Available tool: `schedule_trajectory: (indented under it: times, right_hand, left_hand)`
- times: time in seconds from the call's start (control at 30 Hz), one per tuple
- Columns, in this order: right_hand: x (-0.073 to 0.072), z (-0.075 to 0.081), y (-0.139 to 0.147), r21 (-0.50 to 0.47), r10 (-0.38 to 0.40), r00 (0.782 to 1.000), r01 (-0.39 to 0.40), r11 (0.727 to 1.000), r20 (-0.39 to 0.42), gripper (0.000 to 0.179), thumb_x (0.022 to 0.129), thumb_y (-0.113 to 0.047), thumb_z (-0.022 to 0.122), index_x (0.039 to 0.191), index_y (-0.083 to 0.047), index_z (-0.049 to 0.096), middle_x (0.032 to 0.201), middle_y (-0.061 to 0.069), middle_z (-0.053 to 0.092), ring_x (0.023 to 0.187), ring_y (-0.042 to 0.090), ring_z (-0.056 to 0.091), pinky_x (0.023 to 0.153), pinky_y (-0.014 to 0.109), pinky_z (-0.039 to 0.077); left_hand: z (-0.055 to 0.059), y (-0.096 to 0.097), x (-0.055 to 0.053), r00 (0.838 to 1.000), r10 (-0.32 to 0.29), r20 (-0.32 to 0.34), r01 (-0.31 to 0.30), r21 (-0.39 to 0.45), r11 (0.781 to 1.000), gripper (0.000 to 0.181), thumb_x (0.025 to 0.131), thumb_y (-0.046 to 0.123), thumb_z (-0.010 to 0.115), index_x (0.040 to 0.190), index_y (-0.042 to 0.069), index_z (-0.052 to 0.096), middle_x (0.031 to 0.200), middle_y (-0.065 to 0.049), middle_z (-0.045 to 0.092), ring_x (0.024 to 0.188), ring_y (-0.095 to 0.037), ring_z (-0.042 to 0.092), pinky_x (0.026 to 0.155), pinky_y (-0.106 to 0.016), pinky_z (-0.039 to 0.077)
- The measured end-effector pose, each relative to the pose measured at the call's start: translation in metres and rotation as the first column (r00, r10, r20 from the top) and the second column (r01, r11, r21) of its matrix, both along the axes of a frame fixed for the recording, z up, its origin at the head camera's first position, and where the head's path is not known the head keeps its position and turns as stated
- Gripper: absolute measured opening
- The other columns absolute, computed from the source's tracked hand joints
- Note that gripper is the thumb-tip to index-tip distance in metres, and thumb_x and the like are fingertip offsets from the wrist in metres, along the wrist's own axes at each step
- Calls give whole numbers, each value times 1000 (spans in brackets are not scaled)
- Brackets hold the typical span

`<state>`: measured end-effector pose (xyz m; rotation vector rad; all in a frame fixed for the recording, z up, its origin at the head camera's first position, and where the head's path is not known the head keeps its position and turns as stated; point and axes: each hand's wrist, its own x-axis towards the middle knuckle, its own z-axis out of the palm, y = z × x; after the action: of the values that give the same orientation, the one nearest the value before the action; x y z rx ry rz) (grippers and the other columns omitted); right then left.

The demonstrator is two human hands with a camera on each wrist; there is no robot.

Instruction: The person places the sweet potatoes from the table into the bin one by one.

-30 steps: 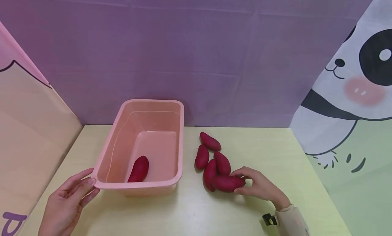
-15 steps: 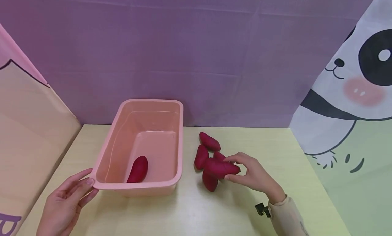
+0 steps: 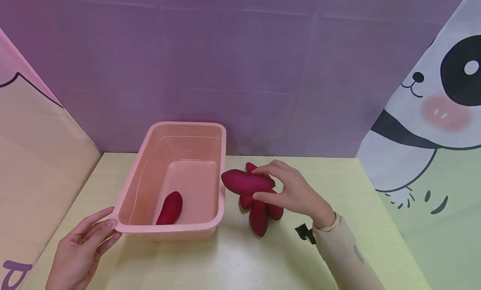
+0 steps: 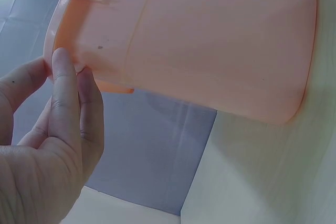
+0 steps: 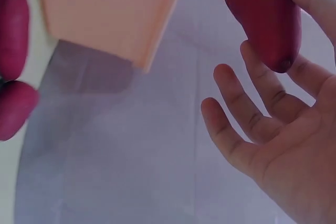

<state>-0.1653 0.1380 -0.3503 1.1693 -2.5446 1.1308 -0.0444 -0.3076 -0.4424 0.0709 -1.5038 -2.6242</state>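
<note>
A red-skinned sweet potato (image 3: 246, 182) is pinched between the thumb and fingers of my right hand (image 3: 294, 192), raised above the others with its left end at the pink basin's right rim. In the right wrist view this sweet potato (image 5: 265, 19) hangs tip down from the grip. My left hand (image 3: 80, 248) pinches the near left corner of the pink plastic basin (image 3: 169, 228); the left wrist view shows fingers and thumb on its rim (image 4: 50, 40). One sweet potato (image 3: 170, 208) lies inside the basin. Several more, such as this sweet potato (image 3: 258, 219), lie under my right hand, partly hidden.
The basin stands on a pale wooden table (image 3: 240, 260), left of the loose pile. A purple cloth wall (image 3: 240, 72) rises behind the table. Printed panels stand at both sides, the right one with a panda (image 3: 432, 97). A black clip (image 3: 305, 233) hangs at my right cuff.
My right hand has lifted the sweet potato off the pile and carried it up and left to the basin's edge. My left hand has stayed on the basin's corner.
</note>
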Motion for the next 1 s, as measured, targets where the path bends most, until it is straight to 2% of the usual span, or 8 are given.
schedule_trajectory:
  times: [0.1,0.23,0.5,0.67,0.83,1.0]
  right_hand:
    - [-6,10,-12,20,14,1000,-13,1000,-21,45,85,-29,84,125,-18,68,105,-10,61,93,8,55,71,29,53]
    - [-15,21,-30,40,21,1000,-20,999,-8,44,85,-30,83,125,-18,68,107,-10,60,95,7,54,76,30,55]
    - [-35,38,-75,68,53,998,-51,996,-25,44,86,-31,82,124,-16,69,102,-9,60,91,6,51,69,25,54]
    - [-49,49,-105,110,71,997,-67,992,-28,44,87,-34,80,125,-15,68,105,-7,62,97,6,53,79,25,54]
    - [-60,54,-134,187,36,999,-37,982,7,43,89,-40,76,125,-18,68,111,-9,63,112,8,47,87,21,47]
    - [-69,51,-162,224,-40,997,25,974,64,37,91,-41,74,121,-20,67,103,-10,64,97,7,53,78,17,49]
  left_hand:
    - [1,0,0,1000,4,9,-4,2,1000,41,99,-15,49,131,4,66,108,-10,71,97,-21,71,85,-36,59]
    - [1,1,0,1000,2,12,-2,4,1000,41,99,-15,50,132,3,65,107,-10,71,96,-21,71,85,-37,59]
    - [2,3,-2,1000,0,20,0,-5,1000,41,99,-15,50,131,4,66,106,-9,71,95,-20,71,84,-36,59]
    - [2,3,-2,1000,-6,22,6,-1,1000,40,99,-15,50,131,4,66,106,-9,71,95,-20,71,84,-36,59]
    - [2,3,-2,1000,-6,18,6,1,1000,41,99,-15,50,131,4,66,105,-10,71,95,-21,71,84,-37,59]
    - [3,2,-1,999,11,39,-11,3,1000,41,98,-14,51,131,4,66,104,-9,71,94,-20,72,84,-36,59]
